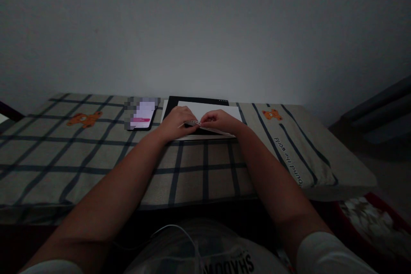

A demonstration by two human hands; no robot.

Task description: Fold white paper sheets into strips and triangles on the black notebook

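Observation:
My left hand (180,120) and my right hand (221,120) meet over a small stack of sheets. Between them runs a thin white strip (218,130), with small dark marks near the fingertips. It may be the raised edge of a sheet; I cannot tell. My right thumb and fingers are pinched on it, and my left thumb and fingers close on its left part. Under the hands lie a white sheet (205,108) and a black sheet or folder (171,102) with tiny light marks at its top right corner. A paler sheet shows below the black one.
A phone (143,115) with its screen lit lies left of the stack. A checked cloth (192,171) with bear pictures covers the table, which meets a bare wall (205,30). A red container (375,218) with whitish pieces stands low at right. A white cable (173,225) crosses my lap.

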